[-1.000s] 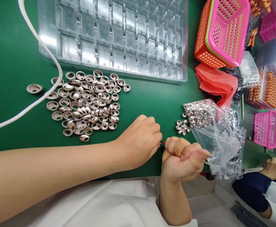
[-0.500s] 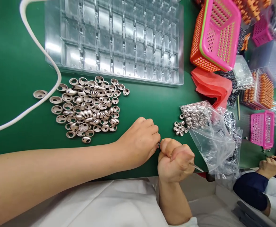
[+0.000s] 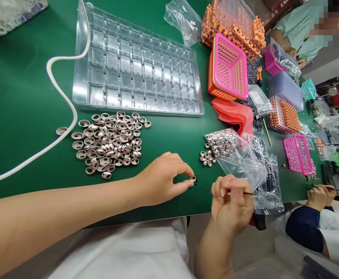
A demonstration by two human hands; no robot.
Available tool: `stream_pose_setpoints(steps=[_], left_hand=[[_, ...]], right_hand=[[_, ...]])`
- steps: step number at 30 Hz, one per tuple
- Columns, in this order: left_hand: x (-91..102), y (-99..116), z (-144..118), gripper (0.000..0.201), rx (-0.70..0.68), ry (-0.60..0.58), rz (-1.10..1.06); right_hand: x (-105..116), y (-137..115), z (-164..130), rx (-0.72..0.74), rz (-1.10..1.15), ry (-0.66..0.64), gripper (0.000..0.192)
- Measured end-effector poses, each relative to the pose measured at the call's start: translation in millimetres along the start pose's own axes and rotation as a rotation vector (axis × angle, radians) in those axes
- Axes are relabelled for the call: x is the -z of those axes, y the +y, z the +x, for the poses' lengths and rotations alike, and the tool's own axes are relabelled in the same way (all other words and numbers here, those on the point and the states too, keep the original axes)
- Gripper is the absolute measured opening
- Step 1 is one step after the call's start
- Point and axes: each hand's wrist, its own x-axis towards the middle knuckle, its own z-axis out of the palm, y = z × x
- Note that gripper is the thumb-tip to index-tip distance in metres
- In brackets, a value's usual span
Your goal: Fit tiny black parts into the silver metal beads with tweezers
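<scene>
My left hand (image 3: 160, 176) pinches a small silver metal ring (image 3: 192, 179) between thumb and index finger, low over the green table. Tiny dark bits lie around that ring. To its right, my right hand (image 3: 231, 199) is closed around thin tweezers (image 3: 248, 193), which lie crosswise in the fist and are partly hidden and blurred. A large pile of silver metal rings (image 3: 108, 143) with holes spreads left of my left hand. Smaller silver pieces (image 3: 207, 158) lie loose beside an open clear plastic bag (image 3: 230, 149) of the same pieces, beyond my right hand.
A clear compartment tray (image 3: 140, 110) stands behind the pile, with a white cable (image 3: 67, 99) at its left. Stacked pink and orange baskets (image 3: 229, 66), red cloth (image 3: 235, 112) and boxes of orange parts (image 3: 288, 114) stand right. A co-worker's hands (image 3: 320, 197) are far right.
My hands have come apart: the right hand moved right with the tweezers, and the left fingers opened into a visible pinch on the ring. The head view shifted, showing more of the table's far side.
</scene>
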Motion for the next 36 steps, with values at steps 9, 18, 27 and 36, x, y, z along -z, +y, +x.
stream_pose_setpoints(steps=[9, 18, 27, 36], left_hand=[[-12.2, 2, -7, 0.007, -0.009, 0.053, -0.23], [-6.6, 9, -5, 0.008, -0.013, 0.014, -0.241], [-6.2, 10, -6, 0.009, -0.104, 0.021, -0.179], [-5.7, 9, -7, 0.011, -0.182, 0.026, -0.139]], right_hand=[[17, 7, -32, -0.207, -0.356, -0.259, 0.013], [16, 13, -37, -0.224, -0.291, -0.216, 0.01], [18, 14, -39, -0.27, -0.245, -0.225, 0.01], [20, 16, -42, -0.256, -0.232, -0.227, 0.009]])
